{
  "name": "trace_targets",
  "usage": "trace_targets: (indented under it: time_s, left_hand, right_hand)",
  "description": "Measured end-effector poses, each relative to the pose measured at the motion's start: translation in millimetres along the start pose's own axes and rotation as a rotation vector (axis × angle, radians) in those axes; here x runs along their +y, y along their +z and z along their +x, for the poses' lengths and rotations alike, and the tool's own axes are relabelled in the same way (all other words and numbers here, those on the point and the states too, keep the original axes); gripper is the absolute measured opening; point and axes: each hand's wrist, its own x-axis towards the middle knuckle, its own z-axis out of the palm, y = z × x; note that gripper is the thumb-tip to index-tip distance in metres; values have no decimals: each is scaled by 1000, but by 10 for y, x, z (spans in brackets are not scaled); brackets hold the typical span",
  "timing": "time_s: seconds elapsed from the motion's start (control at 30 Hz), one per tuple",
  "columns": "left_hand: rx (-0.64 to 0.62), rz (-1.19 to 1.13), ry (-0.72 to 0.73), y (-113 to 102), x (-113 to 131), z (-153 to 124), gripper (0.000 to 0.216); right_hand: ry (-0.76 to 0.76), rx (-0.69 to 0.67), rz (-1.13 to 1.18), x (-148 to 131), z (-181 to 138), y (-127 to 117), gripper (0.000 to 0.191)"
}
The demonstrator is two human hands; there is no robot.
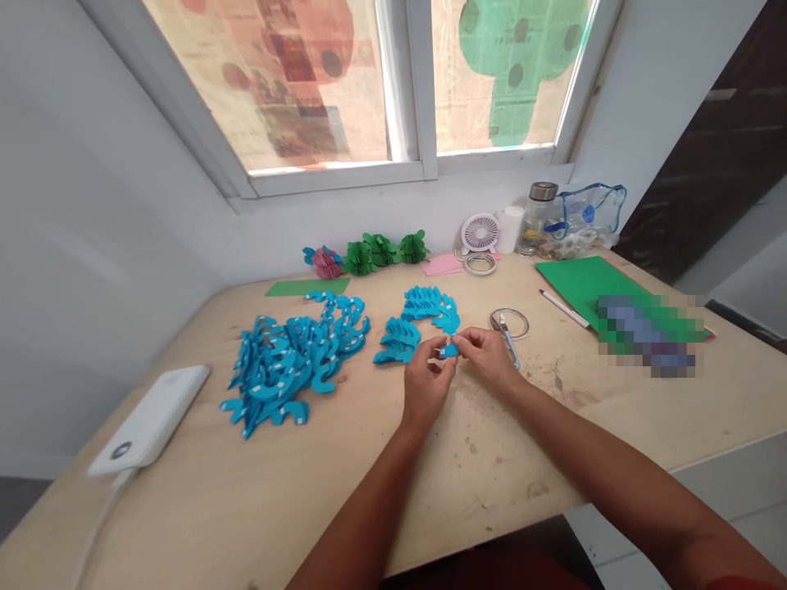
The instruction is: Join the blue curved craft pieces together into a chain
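Both hands are seen close together above the middle of the desk (246,492). The left hand (426,383) and the right hand (490,358) are each closed to a fingertip pinch on one small blue paper piece (449,351), which is held between them just off the pale, scuffed wood. Just beyond the piece, a curved blue paper chain (418,321) of folded, fan-like shapes is laid flat. To its left, apart from it, a loose heap of hooked blue cut-outs (293,360) with small white tabs is spread. A clear tape ring (509,323) is found just behind the right hand. A smooth white power bank (151,418) is placed near the desk's left edge, and a flat green sheet (581,281) toward the back right. Bare wood is left open in front of the hands, down to the near edge.
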Motion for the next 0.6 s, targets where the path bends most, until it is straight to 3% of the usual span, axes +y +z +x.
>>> trace_targets:
  time_s: [0.23, 0.6]
  left_hand:
    - [-32, 147, 84, -1, -13, -23, 27]
    - [-67, 133, 64, -10, -14, -18, 25]
  right_hand:
    - [-2, 36, -36, -18, -28, 42, 28]
    - [1, 33, 42, -73, -38, 22, 34]
